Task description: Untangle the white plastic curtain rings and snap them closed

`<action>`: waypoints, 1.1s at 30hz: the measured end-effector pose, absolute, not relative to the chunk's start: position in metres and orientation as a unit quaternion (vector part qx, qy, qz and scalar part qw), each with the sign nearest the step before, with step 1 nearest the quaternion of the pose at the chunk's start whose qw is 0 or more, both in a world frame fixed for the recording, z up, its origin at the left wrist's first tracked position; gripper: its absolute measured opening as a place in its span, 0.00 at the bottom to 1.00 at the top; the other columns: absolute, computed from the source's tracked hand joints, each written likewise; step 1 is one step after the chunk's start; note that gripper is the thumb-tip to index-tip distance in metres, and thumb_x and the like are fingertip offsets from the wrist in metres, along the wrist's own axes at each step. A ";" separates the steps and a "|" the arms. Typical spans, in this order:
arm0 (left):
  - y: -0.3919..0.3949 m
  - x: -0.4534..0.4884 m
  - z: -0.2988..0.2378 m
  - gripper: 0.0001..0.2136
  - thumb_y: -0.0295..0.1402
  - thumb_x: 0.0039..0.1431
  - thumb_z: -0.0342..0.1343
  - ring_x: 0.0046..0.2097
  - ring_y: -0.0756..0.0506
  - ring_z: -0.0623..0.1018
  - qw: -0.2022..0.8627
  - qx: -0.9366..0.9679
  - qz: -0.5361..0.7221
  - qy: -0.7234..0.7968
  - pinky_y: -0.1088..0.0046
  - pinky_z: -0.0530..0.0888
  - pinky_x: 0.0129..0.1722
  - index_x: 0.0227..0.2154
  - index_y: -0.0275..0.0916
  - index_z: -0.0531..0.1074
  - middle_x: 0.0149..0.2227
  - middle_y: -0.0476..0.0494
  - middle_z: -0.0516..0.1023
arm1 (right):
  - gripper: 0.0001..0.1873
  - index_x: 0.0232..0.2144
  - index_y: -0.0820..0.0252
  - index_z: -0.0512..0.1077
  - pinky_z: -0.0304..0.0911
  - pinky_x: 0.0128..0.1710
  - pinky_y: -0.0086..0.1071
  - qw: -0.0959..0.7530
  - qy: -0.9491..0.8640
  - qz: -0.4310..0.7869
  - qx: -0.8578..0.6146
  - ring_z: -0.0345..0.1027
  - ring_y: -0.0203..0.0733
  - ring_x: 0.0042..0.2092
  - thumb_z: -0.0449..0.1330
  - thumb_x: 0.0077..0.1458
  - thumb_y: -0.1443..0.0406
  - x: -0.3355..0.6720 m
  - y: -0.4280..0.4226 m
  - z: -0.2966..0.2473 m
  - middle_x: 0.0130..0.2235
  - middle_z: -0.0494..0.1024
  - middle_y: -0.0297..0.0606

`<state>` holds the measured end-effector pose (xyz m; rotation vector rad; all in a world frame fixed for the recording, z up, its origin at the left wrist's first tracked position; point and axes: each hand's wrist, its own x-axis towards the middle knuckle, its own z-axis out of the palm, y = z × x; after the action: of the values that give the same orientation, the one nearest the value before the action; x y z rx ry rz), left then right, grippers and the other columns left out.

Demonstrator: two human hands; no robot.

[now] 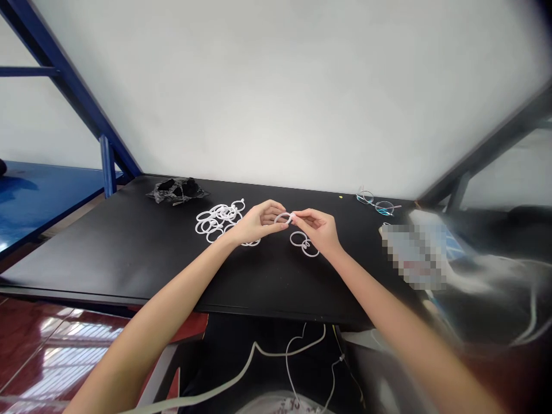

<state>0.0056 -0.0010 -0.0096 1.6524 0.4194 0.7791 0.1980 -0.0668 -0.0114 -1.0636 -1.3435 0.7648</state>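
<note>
Over the middle of a black table, my left hand (261, 222) and my right hand (318, 229) meet at one white plastic ring (282, 216). The left fingers and thumb close on the ring's left side. At its right end, the right thumb and forefinger pinch a small white part that they partly cover. Two similar rings (304, 243) lie on the table just below my right hand, overlapping. A loose heap of several white rings (221, 217) spreads to the left, partly hidden behind my left hand and wrist.
Crumpled black plastic (177, 190) lies at the back left of the table (142, 247). Eyeglasses (375, 202) rest at the back right, near a blurred-out flat object (414, 256) and clear plastic. A white cable (254, 348) hangs below the front edge. A pale wall stands behind.
</note>
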 end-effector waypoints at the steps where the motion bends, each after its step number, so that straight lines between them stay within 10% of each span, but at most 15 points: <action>1: -0.002 0.006 -0.009 0.20 0.36 0.53 0.65 0.48 0.42 0.78 0.586 0.712 0.334 0.194 0.61 0.74 0.49 0.47 0.37 0.68 0.45 0.38 0.77 | 0.13 0.31 0.60 0.79 0.75 0.42 0.40 0.600 -0.571 0.323 -0.458 0.78 0.45 0.36 0.70 0.46 0.57 0.196 -0.067 -0.012 0.33 0.82 0.39; 12: -0.020 0.019 -0.012 0.13 0.35 0.64 0.45 0.37 0.48 0.76 0.414 0.723 0.463 0.304 0.71 0.74 0.39 0.40 0.37 0.74 0.36 0.46 0.77 | 0.13 0.32 0.59 0.76 0.75 0.37 0.37 0.629 -0.540 0.310 -0.466 0.77 0.42 0.33 0.67 0.49 0.56 0.162 -0.078 -0.024 0.32 0.81 0.39; 33: -0.031 0.009 -0.003 0.10 0.29 0.63 0.48 0.26 0.52 0.73 -0.071 0.816 0.568 0.081 0.78 0.68 0.23 0.27 0.37 0.70 0.27 0.45 0.75 | 0.12 0.42 0.58 0.75 0.73 0.31 0.32 0.582 -0.758 -0.090 -0.281 0.74 0.39 0.34 0.61 0.56 0.75 0.160 -0.099 -0.022 0.36 0.81 0.40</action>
<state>0.0091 -0.0305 -0.0035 2.6862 0.2672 1.8694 0.1602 -0.0990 -0.0217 -0.6567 -1.7691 -0.2109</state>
